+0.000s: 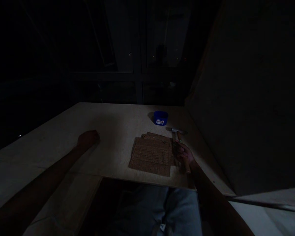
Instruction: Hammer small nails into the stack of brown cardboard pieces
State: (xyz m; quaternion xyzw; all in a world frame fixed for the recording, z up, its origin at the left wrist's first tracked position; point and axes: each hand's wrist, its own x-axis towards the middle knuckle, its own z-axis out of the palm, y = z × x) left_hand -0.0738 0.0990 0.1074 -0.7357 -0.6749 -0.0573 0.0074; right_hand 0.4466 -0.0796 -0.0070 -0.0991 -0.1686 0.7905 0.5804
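Note:
My right hand (184, 154) is wrapped round the wooden handle of a hammer (179, 137), close beside the right edge of a stack of brown corrugated cardboard pieces (149, 153). The hammer's metal head points away from me, near the table surface. A small dark thing, too dim to name, shows on top of the cardboard. To the left, my left hand (88, 139) is closed above the bare wood, its fingertips pinched together. Something tiny and thin seems to stick out of them, but I cannot make out what it is.
A blue plastic tub (160, 118) with a white label stands behind the cardboard. The pale wooden table (118, 131) has a cut-out front edge over my legs. A tall grey panel (245, 98) rises along the right side. Dark window frames (137, 77) stand behind; the light is very low.

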